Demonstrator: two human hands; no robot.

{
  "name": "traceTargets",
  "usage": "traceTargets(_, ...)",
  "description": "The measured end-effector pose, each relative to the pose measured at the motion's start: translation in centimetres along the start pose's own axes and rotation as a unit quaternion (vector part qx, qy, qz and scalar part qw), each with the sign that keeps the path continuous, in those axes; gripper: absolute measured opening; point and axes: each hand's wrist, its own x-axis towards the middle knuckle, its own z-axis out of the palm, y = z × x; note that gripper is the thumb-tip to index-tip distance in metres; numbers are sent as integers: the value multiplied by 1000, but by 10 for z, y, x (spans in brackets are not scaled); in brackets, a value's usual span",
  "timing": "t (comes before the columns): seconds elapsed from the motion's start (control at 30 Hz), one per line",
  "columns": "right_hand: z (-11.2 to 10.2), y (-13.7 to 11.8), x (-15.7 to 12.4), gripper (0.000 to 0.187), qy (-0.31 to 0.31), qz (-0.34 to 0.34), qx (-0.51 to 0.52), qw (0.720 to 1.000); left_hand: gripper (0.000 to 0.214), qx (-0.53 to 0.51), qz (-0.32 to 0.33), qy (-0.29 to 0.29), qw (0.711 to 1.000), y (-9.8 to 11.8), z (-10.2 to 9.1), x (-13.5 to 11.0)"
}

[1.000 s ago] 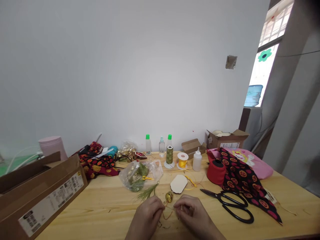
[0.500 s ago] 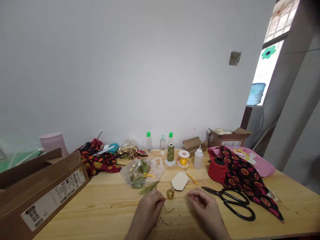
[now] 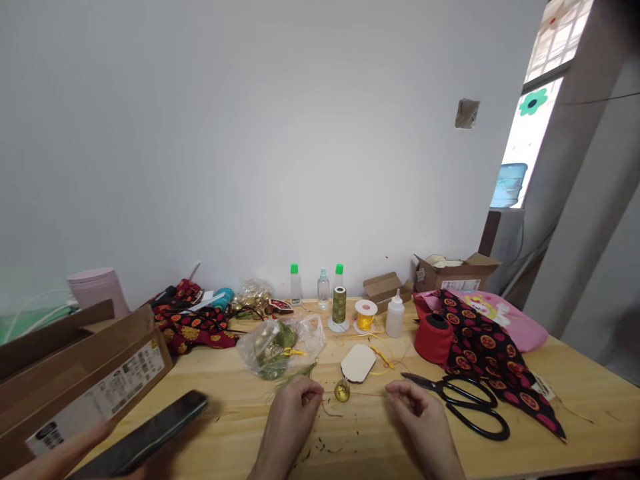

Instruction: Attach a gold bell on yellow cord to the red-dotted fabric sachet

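A small round gold bell [image 3: 342,391] hangs or rests on a thin orange thread [image 3: 367,393] drawn out between my two hands. My left hand [image 3: 295,417] pinches the thread to the left of the bell, and a loose end curls below its fingertips. To the right, my right hand [image 3: 419,420] pinches the other stretch of thread. Just behind the bell lies a cream oval tag [image 3: 358,363] with a yellow cord [image 3: 383,358] at its edge. A green tassel [image 3: 300,375] lies partly hidden behind my left hand.
At the left, another person's hand [image 3: 65,460] holds a dark phone [image 3: 150,433] beside a cardboard box [image 3: 100,393]. Black scissors [image 3: 470,403] lie right of my right hand, near a red thread spool [image 3: 434,339]. Behind are a plastic bag [image 3: 250,347] and a white squeeze bottle [image 3: 395,317].
Another person's hand with a phone has come in at the lower left. My right hand has moved slightly right, away from the bell, widening the gap between my hands.
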Motion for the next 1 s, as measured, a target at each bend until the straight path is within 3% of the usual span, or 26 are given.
traceTargets(0.23, -1, -6, 3, 24, -3, 11, 52, 999, 18, -17, 157, -20, 987, 6, -6, -6)
traceTargets(0.4, 1, -7, 7, 28, -32, 34, 130, 990, 18, 53, 303, -106, 946, 10, -15, -2)
traceTargets(0.47, 5, -7, 8, 27, -52, 46, 170, 983, 19, 82, 333, -139, 929, 13, -16, 0)
traceTargets(0.57, 12, -6, 8, 26, -82, 71, 244, 964, 18, 118, 325, -155, 926, 18, -14, 2)
traceTargets(0.67, 17, -4, 8, 27, -102, 77, 299, 946, 16, 165, 297, -136, 930, 16, -7, 4)
traceTargets(0.8, 18, -1, 9, 26, -114, 42, 284, 951, 16, 198, 290, -111, 930, 11, 0, 6)
traceTargets(1.0, 17, -1, 7, 25, -124, 13, 238, 963, 17, 178, 282, -124, 934, 11, -4, 4)
